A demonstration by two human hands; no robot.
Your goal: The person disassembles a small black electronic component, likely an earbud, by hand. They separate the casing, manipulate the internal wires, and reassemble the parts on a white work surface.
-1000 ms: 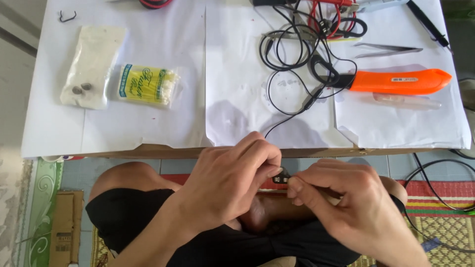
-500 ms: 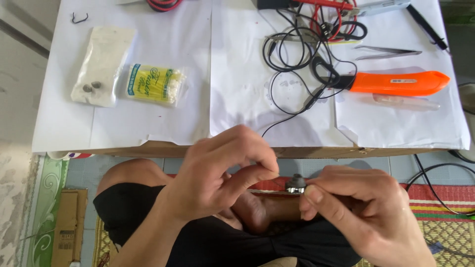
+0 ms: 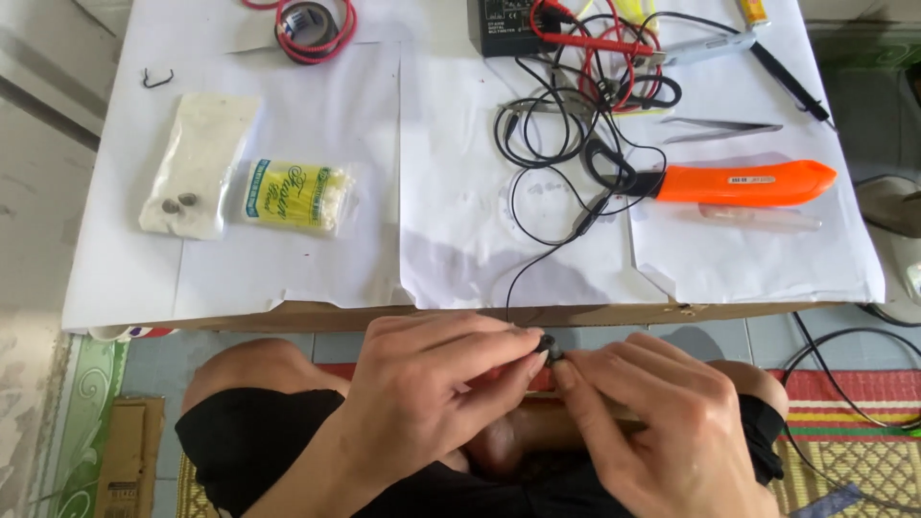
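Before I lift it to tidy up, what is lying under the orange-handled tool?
The orange-handled tool rests on white paper sheets, with a clear pen-like stick along its near edge. Black wire loops round its dark tip. Whatever lies right beneath the handle is hidden.

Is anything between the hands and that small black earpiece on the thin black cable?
Nothing visible: fingertips of the left hand and right hand already meet around the small black earpiece below the table edge.

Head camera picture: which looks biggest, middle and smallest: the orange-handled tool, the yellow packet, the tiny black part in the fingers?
1. Orange-handled tool
2. Yellow packet
3. Tiny black part, though nearest the camera.
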